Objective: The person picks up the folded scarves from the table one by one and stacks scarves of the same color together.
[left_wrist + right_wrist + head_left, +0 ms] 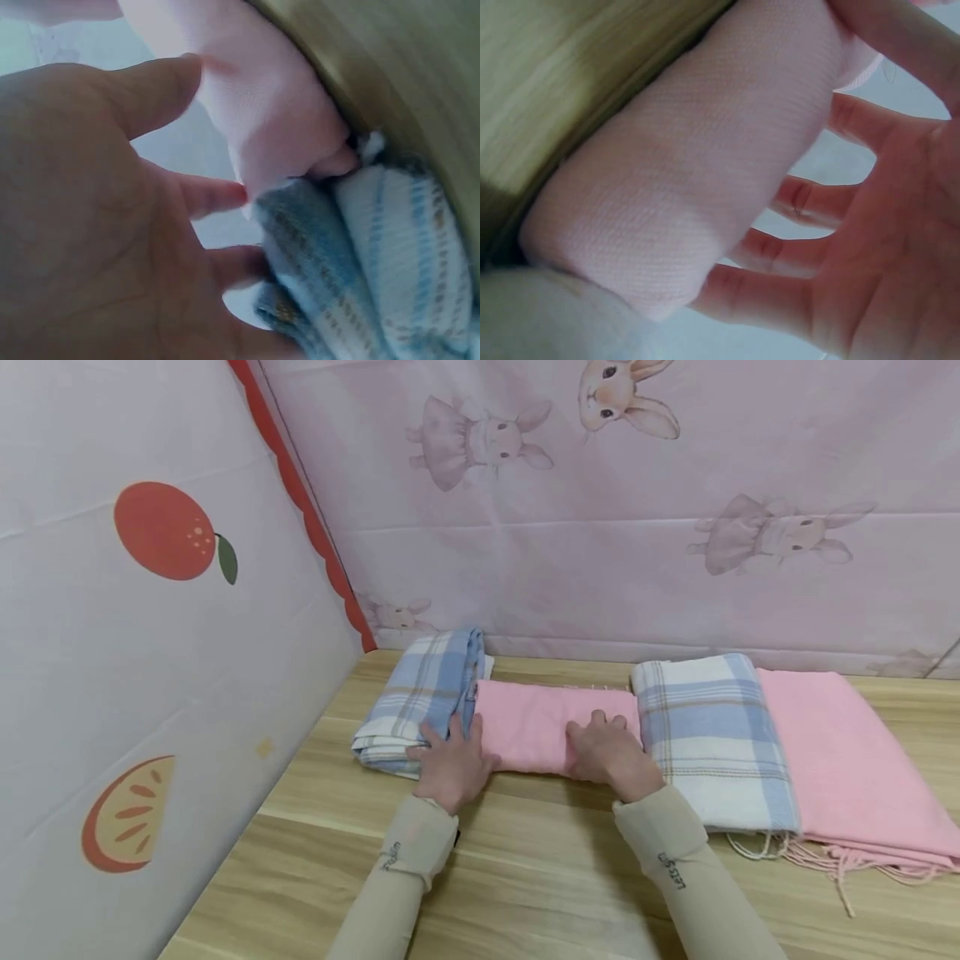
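A compact folded pink scarf (521,722) lies between two folded blue-and-white plaid scarves. Spread fingers of my left hand (453,766) rest at its left end and on the edge of the left plaid scarf (423,689). In the left wrist view, the left thumb (169,86) lies against the pink fabric and other fingertips reach the plaid fold (409,255). My right hand (611,752) rests on the right part of the pink scarf, fingers apart and slightly bent. The right wrist view shows those fingers (810,199) over its rounded front fold (667,180).
Right of the hands lies the other plaid scarf (705,735), beside a larger pink scarf (847,760) with fringe hanging toward the front. The wooden tabletop (517,877) meets a fruit-print sheet (247,635) on the left and a rabbit-print sheet (600,585) behind.
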A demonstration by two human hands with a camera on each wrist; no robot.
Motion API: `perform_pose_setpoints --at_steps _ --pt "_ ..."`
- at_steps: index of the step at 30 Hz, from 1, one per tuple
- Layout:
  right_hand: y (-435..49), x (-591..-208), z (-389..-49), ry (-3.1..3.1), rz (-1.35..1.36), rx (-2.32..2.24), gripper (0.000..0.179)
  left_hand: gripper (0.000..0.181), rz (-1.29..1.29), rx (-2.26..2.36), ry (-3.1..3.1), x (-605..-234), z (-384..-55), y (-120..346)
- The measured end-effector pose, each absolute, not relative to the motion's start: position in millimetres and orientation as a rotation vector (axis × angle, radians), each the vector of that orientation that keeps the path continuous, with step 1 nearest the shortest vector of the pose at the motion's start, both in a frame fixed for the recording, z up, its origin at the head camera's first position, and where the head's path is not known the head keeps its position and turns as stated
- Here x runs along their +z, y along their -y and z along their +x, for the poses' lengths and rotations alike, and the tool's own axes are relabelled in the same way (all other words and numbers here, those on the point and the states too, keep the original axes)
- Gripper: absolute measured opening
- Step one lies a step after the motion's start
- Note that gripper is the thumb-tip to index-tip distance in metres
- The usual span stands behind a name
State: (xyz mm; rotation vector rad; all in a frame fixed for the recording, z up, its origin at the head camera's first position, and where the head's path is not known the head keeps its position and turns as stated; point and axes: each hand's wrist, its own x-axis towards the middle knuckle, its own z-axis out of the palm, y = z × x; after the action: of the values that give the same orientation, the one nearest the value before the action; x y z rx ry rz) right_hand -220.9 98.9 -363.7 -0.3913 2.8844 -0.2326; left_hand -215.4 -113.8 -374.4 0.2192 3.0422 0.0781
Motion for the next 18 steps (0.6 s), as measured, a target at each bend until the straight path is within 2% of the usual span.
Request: perform_pose_setpoints --at_steps 13,18 --pt "-99.3 -365.0 -220.4 -2.890 -0.388 -0.231 0.027 0.047 -0.025 0.046 -2.985 -361.3 -210.2 122.3" --pt "-99.7 -365.0 -220.9 -2.893 -0.384 -0.229 0.027 0.052 0.021 -0.104 -2.990 -356.1 -209.0 120.9"
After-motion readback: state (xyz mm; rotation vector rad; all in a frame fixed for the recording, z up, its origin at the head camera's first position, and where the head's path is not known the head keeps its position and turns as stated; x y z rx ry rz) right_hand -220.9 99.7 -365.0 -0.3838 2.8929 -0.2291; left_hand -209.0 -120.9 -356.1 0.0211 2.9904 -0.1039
